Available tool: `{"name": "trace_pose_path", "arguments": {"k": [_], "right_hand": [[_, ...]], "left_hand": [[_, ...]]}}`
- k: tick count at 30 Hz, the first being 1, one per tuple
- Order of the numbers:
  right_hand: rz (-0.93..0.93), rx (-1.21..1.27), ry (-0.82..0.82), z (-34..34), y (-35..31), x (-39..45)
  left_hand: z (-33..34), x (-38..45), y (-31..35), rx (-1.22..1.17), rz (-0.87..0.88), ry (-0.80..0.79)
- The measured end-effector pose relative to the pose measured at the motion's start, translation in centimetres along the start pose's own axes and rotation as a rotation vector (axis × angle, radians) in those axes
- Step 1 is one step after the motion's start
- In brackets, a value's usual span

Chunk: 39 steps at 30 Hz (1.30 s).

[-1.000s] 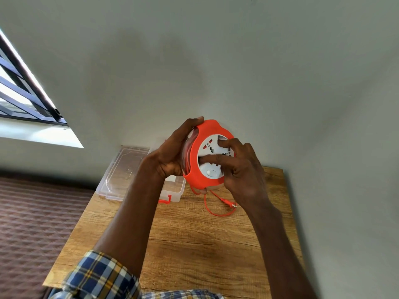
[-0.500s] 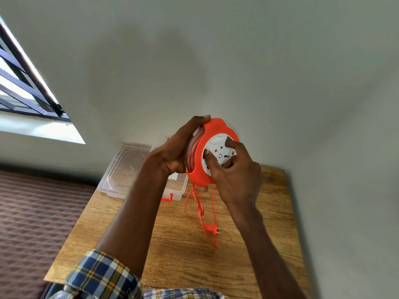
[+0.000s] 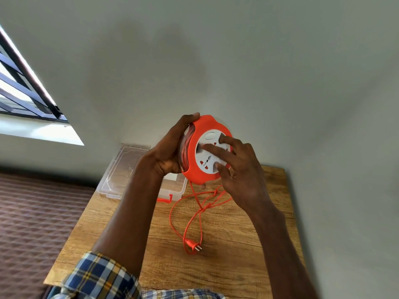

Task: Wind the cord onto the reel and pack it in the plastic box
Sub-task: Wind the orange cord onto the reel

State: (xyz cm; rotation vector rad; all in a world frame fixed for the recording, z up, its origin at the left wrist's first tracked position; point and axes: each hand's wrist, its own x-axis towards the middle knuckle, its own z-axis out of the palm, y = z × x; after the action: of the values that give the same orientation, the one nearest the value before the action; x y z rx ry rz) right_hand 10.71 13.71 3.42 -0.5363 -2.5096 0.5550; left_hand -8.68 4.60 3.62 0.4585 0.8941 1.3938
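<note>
Head view: left hand (image 3: 167,157) clamps orange reel (image 3: 200,167) by rim, held on edge above wooden table (image 3: 226,266). Right hand (image 3: 241,169), fingers spread, presses white socket face (image 3: 207,160). Loose cord (image 3: 194,216) hangs from reel, tangled, possibly knotted; plug (image 3: 193,246) lies on table. Clear plastic box (image 3: 172,186) open behind left forearm, at table's far edge.

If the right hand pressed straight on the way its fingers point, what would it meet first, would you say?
The right hand already has its fingers on the white socket face of the orange reel, so it would meet that at once; the left hand backs the reel.
</note>
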Motion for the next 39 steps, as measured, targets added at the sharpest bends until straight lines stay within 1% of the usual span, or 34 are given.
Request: {"name": "trace_pose_path", "arguments": {"k": [2,4,10,12,15,19,23,25,27,29,31,33,35,36,38,39], "right_hand": [[-0.014,0.013,-0.042,0.3,0.0,0.0],[-0.011,0.0,-0.037,0.4,0.0,0.1],[0.038,-0.094,0.11,0.8,0.0,-0.1],[0.101,-0.074,0.131,0.8,-0.4,-0.3],[0.265,0.073,0.212,0.9,-1.2,-0.3],[0.353,0.083,0.233,1.8,-2.0,-0.5],[0.409,0.159,0.223,2.0,-2.0,-0.3],[0.443,0.183,0.251,2.2,-2.3,-0.2],[0.53,0.223,0.307,2.4,-2.6,0.0],[0.602,0.212,0.314,2.5,-2.8,0.3],[0.577,0.179,0.281,2.4,-2.8,0.3],[0.5,0.181,0.251,2.0,-2.4,0.0],[0.446,0.258,0.244,1.6,-1.9,-0.3],[0.447,0.355,0.267,1.4,-1.4,-0.3],[0.5,0.592,0.36,1.3,-0.4,-0.1],[0.558,0.704,0.413,1.2,0.1,0.0]], "left_hand": [[-0.2,0.0,0.0,0.01,-0.004,0.005],[-0.3,0.1,-0.1,0.028,-0.01,0.014],[-0.1,0.3,-0.2,0.081,-0.038,0.037],[0.2,0.4,-0.1,0.104,-0.036,0.047],[0.4,0.6,-0.1,0.122,-0.041,0.054],[-0.1,0.6,-0.2,0.143,-0.039,0.098],[-0.5,0.3,-0.3,0.134,-0.048,0.079],[-0.4,0.3,-0.5,0.116,-0.04,0.086],[-0.2,0.6,-0.6,0.109,-0.04,0.097],[0.1,0.8,-0.6,0.113,-0.05,0.084],[0.2,0.9,-0.6,0.108,-0.047,0.056],[0.2,1.0,-0.7,0.085,-0.028,0.035],[0.2,1.1,-0.8,0.007,0.015,0.027],[0.4,1.2,-0.9,-0.054,0.05,0.026],[0.6,1.5,-1.0,-0.19,0.126,0.042],[0.8,1.8,-1.1,-0.256,0.158,0.061]]}}
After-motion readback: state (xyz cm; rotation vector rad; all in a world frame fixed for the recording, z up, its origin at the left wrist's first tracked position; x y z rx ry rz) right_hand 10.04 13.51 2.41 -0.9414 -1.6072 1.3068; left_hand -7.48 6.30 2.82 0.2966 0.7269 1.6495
